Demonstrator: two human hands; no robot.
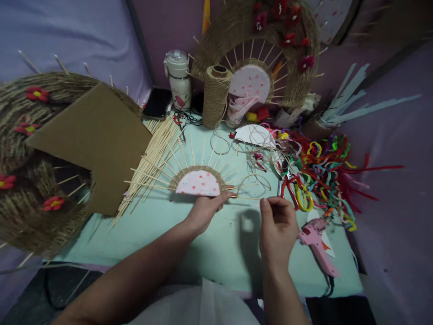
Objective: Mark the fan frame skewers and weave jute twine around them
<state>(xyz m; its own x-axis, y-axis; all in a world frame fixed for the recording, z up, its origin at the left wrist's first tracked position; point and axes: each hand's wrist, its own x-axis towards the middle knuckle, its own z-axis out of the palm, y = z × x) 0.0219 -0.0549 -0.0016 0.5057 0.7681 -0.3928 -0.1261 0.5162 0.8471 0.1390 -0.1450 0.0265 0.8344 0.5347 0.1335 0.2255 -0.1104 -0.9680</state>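
Note:
My left hand (206, 212) is closed on the lower right end of a small half-round fan, thumb in front and fingertips showing behind. The fan has a white, red-spotted centre (198, 183), a woven twine border (182, 172) and thin sticks (184, 155) spreading outward. To its right, my right hand (279, 221) pinches a thin, taut strand (248, 198) that looks like twine and runs to the fan's right corner. Its end is hidden in the fingers. Loose twine (260, 176) loops on the table behind that hand.
A twine spool (216, 97), bottle (179, 81) and phone (157, 103) stand or lie at the back. Loose sticks (149, 167) and cardboard (98, 140) are left. Scissors (292, 192), pipe cleaners (324, 176) and a pink glue gun (318, 246) lie right. Large woven fans (206, 49) surround the table.

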